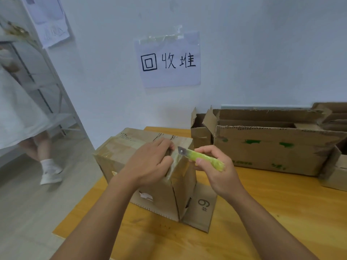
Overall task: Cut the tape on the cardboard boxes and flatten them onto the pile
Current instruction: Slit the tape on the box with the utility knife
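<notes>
At the far left a second person (pixel 24 113) in a pale skirt and white shoes stands on the floor beside a metal shelf rack (pixel 35 76). On the wall above the middle hangs a taped paper sign (pixel 169 61) with three handwritten characters. Below it, a taped cardboard box (pixel 150 175) stands upright on the wooden surface (pixel 272 212), near its left edge, with one bottom flap marked "9#" lying flat to its right. The left hand (pixel 150 162) rests on the box's top near the right edge, fingers curled over the torn tape seam and gripping the cardboard there. Just beside it, the right hand (pixel 214 166) is closed around a yellow-green utility knife (pixel 202 158), whose exposed blade points left toward the box's top corner, close to the left fingertips. Further right, along the wall, lie several opened cardboard boxes (pixel 272 145), the largest printed with green marks, their flaps loose.
</notes>
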`<state>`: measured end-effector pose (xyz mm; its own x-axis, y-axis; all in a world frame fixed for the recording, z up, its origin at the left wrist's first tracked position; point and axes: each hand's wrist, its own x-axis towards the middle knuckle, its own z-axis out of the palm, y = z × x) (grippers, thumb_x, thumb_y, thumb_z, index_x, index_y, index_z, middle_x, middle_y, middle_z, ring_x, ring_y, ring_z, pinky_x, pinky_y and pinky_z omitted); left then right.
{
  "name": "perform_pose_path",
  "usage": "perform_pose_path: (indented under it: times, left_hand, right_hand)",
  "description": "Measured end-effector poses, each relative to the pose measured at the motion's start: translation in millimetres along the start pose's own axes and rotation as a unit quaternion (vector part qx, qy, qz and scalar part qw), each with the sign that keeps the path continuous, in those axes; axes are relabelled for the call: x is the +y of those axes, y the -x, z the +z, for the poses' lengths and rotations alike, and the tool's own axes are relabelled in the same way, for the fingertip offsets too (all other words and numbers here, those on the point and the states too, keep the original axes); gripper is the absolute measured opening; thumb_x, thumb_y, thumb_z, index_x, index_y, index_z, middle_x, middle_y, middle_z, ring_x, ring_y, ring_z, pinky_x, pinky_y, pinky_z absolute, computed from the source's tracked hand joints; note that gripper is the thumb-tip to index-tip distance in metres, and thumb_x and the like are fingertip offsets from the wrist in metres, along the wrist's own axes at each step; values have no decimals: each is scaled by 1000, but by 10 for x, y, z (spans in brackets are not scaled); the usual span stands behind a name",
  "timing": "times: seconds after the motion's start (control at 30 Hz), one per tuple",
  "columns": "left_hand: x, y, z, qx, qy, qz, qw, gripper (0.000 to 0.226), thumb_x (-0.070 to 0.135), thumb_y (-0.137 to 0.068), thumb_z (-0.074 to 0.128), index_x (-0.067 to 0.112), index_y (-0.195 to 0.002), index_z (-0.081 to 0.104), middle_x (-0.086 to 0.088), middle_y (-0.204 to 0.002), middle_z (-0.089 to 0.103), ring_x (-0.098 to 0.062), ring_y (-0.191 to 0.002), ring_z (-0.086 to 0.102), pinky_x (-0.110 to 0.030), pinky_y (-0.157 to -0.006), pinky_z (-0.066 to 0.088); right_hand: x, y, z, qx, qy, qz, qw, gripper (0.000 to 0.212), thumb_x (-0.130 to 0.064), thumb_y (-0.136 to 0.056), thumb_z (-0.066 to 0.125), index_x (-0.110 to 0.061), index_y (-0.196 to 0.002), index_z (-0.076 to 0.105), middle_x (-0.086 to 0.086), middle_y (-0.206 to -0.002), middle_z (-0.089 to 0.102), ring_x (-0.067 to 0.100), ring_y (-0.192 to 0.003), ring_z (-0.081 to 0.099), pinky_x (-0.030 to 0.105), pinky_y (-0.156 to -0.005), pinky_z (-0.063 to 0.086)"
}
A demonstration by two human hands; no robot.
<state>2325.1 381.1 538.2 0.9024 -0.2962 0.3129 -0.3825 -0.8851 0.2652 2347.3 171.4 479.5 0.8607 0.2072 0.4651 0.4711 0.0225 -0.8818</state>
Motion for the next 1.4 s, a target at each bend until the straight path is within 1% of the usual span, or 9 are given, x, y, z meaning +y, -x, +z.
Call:
perform_pose_path:
  times: [0.2,0.43,0.6,0.7,0.77,1.03,1.13,1.23,1.4]
  left_hand:
    - [46,-14,28,15,24,-28,999,25,35,-83,29,32,-100,46,18,-89,49,3,-83,45,-22,-64,30]
    - [165,8,95,50,0,-52,997,21,38,-85,25,33,-95,43,17,-83,46,1,-75,45,-20,-60,27]
    - [207,-33,118,56,-15,-61,996,28,40,-86,23,32,-100,45,18,-89,48,0,-79,46,-17,-62,29]
    - [237,-62,149,77,-17,-59,995,28,40,-86,23,30,-98,46,13,-89,51,-3,-78,47,-17,-62,31]
    - [231,-72,164,83,-21,-56,995,27,39,-85,23,30,-97,45,12,-88,51,-3,-77,47,-17,-62,30]
    - [170,-77,190,70,-56,-19,996,48,42,-85,18,27,-112,55,14,-106,51,-3,-89,46,-21,-73,35]
    - [181,-85,193,75,-63,-25,995,42,42,-84,18,27,-102,52,10,-97,51,-4,-80,45,-13,-66,29]
    - [186,-86,195,82,-52,-30,995,40,42,-84,17,28,-100,51,10,-92,51,-3,-79,46,-13,-67,29]
    - [174,-101,198,85,-48,-26,995,31,36,-87,21,29,-99,49,11,-92,53,-5,-83,45,-23,-78,32]
  right_hand:
    - [-127,-110,-157,-87,75,5,993,16,-38,-89,60,-37,-102,68,-6,-93,69,22,-85,65,56,-76,54]
    - [-231,-196,-290,-134,152,-13,979,13,-28,-94,59,-35,-100,67,-2,-85,67,22,-76,61,49,-70,49]
    - [-201,-73,-187,-52,89,18,995,12,-25,-89,61,-33,-94,69,0,-86,70,25,-80,67,50,-70,56]
    - [-165,14,-44,41,-41,84,995,23,-6,-93,60,-26,-98,71,2,-92,72,18,-85,73,31,-62,60]
    - [-166,45,3,80,-94,124,985,22,-4,-94,59,-20,-101,71,6,-94,73,18,-83,74,28,-61,60]
    - [-207,66,8,102,-116,147,977,12,-6,-93,60,-11,-96,70,9,-87,75,18,-81,74,26,-58,58]
    - [-202,73,52,109,-119,158,974,10,-8,-93,62,-11,-99,69,8,-89,75,16,-83,74,27,-59,59]
    - [-193,115,92,125,-132,158,971,9,-7,-94,61,-10,-100,68,6,-87,75,16,-84,75,25,-58,58]
    - [-197,143,113,140,-153,154,966,11,-4,-94,58,-8,-98,67,6,-85,75,19,-82,75,26,-58,58]
